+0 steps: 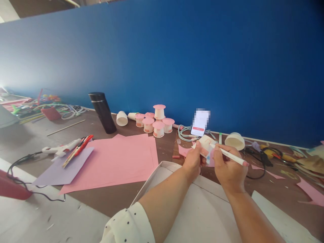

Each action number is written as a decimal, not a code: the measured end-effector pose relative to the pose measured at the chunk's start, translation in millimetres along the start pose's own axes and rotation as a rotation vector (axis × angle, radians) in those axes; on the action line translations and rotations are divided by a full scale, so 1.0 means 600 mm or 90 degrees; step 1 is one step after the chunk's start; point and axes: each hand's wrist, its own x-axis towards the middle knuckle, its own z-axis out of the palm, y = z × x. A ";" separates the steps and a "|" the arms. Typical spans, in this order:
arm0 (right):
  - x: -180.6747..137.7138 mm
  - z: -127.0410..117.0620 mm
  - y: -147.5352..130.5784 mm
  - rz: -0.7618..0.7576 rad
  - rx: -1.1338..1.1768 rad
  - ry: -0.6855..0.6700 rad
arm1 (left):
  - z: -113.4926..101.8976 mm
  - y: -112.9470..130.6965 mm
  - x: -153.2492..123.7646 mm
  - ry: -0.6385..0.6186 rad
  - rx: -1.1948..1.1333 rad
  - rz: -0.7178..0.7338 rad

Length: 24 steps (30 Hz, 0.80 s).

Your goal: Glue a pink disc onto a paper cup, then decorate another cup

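Observation:
My left hand [193,158] is closed round a small white paper cup [207,145] with pink markings, tilted on its side. My right hand [227,165] grips a white pen with a pink end [231,156], its tip touching the cup. Both hands hover above the brown table, just beyond a white cardboard box lid [202,209]. A cluster of several small cups with pink round tops [155,122] stands further back by the blue wall.
A pink paper sheet [116,158] and lilac sheet [63,167] lie at left, with a glue gun [60,148] and red scissors [78,150]. A black flask [102,112] stands behind. A propped phone [199,125], white cup [235,140], cables and pink scraps lie around.

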 end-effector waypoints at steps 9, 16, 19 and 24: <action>-0.002 0.001 -0.002 -0.001 0.003 0.001 | 0.002 0.004 -0.002 0.009 -0.010 -0.007; -0.002 0.001 -0.001 -0.005 -0.002 -0.006 | 0.000 0.000 0.000 0.009 -0.008 -0.004; -0.002 0.001 0.001 -0.002 -0.001 -0.009 | 0.000 0.001 0.000 0.015 -0.008 -0.010; -0.002 0.003 0.003 0.002 0.000 -0.013 | 0.000 0.001 0.000 0.009 -0.003 -0.008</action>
